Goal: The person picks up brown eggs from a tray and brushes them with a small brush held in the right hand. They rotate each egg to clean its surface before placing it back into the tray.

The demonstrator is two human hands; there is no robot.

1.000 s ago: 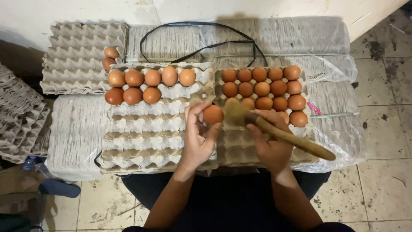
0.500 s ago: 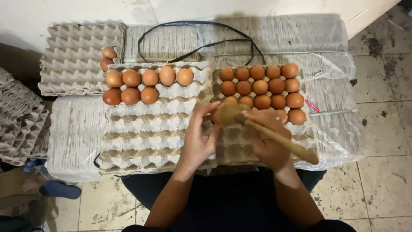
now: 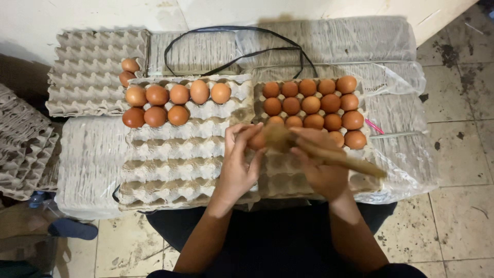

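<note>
Watching the head view, I saw the left hand [image 3: 237, 167] with its fingers clamped on 1 brown egg [image 3: 257, 141], held just above the right tray [image 3: 288, 177]. The right hand [image 3: 321, 167] had its fingers closed around a wooden brush [image 3: 329, 156] (bristle end touching the egg). The left tray [image 3: 175, 154] held 8 eggs in its far rows.
</note>
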